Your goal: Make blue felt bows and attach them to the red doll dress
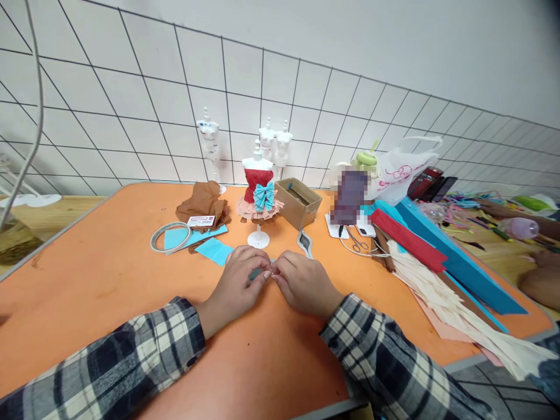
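My left hand (241, 281) and my right hand (307, 284) meet at the middle of the table, thumbs and fingers pinched together. Between the fingertips is something small, mostly hidden; a bit of bluish grey shows by the left fingers, too little to name. Just beyond the hands stands a small dress form (258, 236) on a round white base. It wears a red bodice (254, 179), a ruffled pink skirt (245, 209) and a light-blue bow (264, 197). Thread snips (305, 242) with a grey handle lie just past my right hand.
Blue paper pieces (214, 251), a tape roll (153, 240) and crumpled brown paper (199, 201) lie left. Behind are three white dress forms (210, 137) and a cardboard box (301, 213). Scissors (359, 244), a cable and long paper strips (420, 274) lie right. Another person's hand (542, 280) shows far right.
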Motion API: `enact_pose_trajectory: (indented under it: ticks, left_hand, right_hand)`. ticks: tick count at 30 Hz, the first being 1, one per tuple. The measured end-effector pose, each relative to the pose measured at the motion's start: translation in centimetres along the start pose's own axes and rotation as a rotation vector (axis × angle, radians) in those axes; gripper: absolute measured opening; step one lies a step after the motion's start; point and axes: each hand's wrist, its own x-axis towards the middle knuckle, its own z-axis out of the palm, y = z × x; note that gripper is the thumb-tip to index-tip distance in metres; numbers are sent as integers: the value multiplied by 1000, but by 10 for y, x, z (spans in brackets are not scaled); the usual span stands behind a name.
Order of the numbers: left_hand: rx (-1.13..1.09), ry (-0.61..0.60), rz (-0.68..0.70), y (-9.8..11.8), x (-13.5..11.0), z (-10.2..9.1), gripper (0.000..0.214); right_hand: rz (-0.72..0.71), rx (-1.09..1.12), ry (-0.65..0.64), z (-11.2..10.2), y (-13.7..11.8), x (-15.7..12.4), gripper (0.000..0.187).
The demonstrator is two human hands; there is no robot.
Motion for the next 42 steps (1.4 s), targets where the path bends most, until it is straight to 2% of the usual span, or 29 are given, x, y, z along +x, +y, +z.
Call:
enact_pose_trajectory:
  ticks: [5,8,10,11,12,14,15,18,20,22,28,34,38,42]
  left_hand:
    - [-37,38,17,-7,1,1,18]
    - [-34,192,-87,-19,7,-6,18]
    - [-100,310,-204,-27,10,-13,20]
    - [-140,344,-234,-29,11,-15,21]
    - [-179,345,-237,-30,11,-17,23]
    - [-259,252,-184,-27,7,-18,32]
    - [-301,171,-140,-23,5,-16,39]
    - [-395,-75,-6,-12,-3,-10,49]
    - [-406,-161,44,-8,-6,-8,52]
    - [-406,-192,60,-8,-6,-7,55]
    - [-448,-229,39,-12,-4,-7,63]
    - [-419,-281,72,-10,-5,-8,62]
    - [-327,-275,94,-9,-5,-8,61]
    - [-125,-235,143,-10,-7,-1,62]
  right_hand:
    - [-31,37,7,0,-2,0,16]
    - [-76,188,38,2,-7,-3,17]
    - [-35,400,111,6,-9,-5,18]
    - [27,527,159,9,-8,-5,29]
    - [106,657,198,13,-7,-5,49]
    - [257,896,234,19,-3,-4,85]
    - [305,1003,245,22,0,-2,94]
    - [357,1279,286,24,7,2,103]
    - [389,1412,323,22,9,4,106]
    - [439,1498,328,19,9,5,107]
    - [541,1535,373,14,11,4,88]
    - [530,1525,338,14,13,4,94]
    - [557,1497,348,12,13,5,87]
    - [551,1345,329,9,24,5,75]
